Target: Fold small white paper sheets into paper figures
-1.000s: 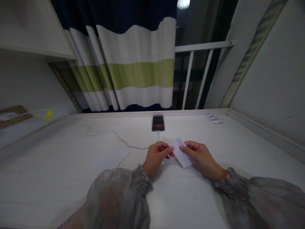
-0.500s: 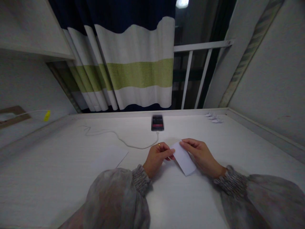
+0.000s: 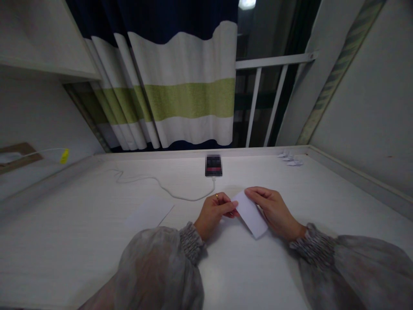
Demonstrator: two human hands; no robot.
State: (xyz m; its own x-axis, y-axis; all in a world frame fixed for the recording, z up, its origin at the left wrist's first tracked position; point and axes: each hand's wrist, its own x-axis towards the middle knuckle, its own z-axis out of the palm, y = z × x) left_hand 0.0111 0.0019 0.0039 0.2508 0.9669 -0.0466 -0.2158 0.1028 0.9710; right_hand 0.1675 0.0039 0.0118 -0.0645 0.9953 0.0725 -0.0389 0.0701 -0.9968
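Note:
A white sheet of paper [image 3: 252,215], narrow and seemingly folded, is held tilted just over the white tabletop. My left hand [image 3: 217,212], with a ring on one finger, pinches its left edge near the top between thumb and fingers. At the upper right edge, my right hand [image 3: 273,210] grips the same paper, thumb on its near face and fingers behind. Some of the fingers behind the paper are hidden. To the left of my left forearm lies another white sheet [image 3: 151,213], flat on the table.
A phone-like device [image 3: 213,165] stands at the table's back edge, with a white cable [image 3: 180,198] trailing left from it. Several small folded paper pieces [image 3: 290,159] lie at the back right corner. Behind the table hang a striped curtain [image 3: 190,99] and a white railing [image 3: 274,61].
The lower end of the paper has swung slightly to the right. Both hands keep their hold and have barely moved.

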